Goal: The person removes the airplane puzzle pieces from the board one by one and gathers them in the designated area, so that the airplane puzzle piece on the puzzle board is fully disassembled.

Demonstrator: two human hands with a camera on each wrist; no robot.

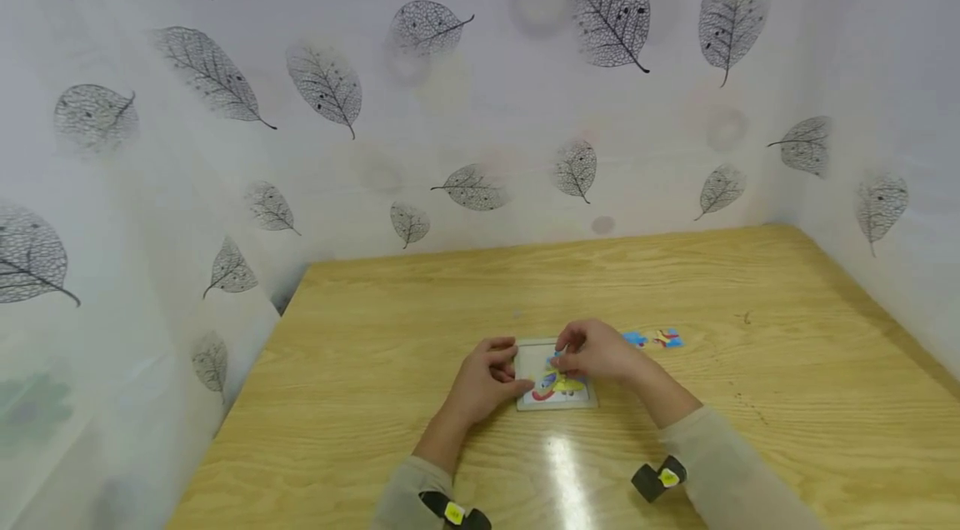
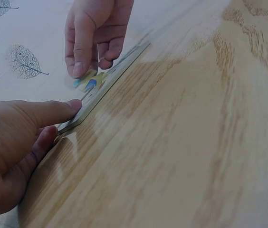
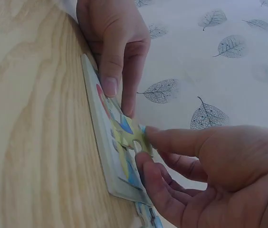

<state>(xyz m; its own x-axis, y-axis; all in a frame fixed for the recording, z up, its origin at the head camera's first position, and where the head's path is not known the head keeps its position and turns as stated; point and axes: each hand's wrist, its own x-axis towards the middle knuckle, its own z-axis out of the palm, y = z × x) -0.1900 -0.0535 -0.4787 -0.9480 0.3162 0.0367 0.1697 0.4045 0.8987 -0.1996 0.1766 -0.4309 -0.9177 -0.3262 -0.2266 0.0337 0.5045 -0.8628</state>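
Note:
A shallow white puzzle tray (image 1: pixel 557 407) lies on the table, partly filled with jigsaw pieces in yellow, blue and red. My left hand (image 1: pixel 482 384) grips its left edge, the thumb resting on top and the fingers at the side. Over the tray, my right hand (image 1: pixel 597 352) pinches a yellow and blue jigsaw piece (image 3: pixel 132 132) between thumb and fingertips. In the right wrist view that piece is tilted above the filled part of the tray. Fingers hide some of it in the head view.
A couple of loose jigsaw pieces (image 1: pixel 666 337) lie on the wooden table (image 1: pixel 405 322) just right of the tray, behind my right wrist. A pale curtain (image 1: pixel 495 113) with leaf prints hangs round the back and sides of the table.

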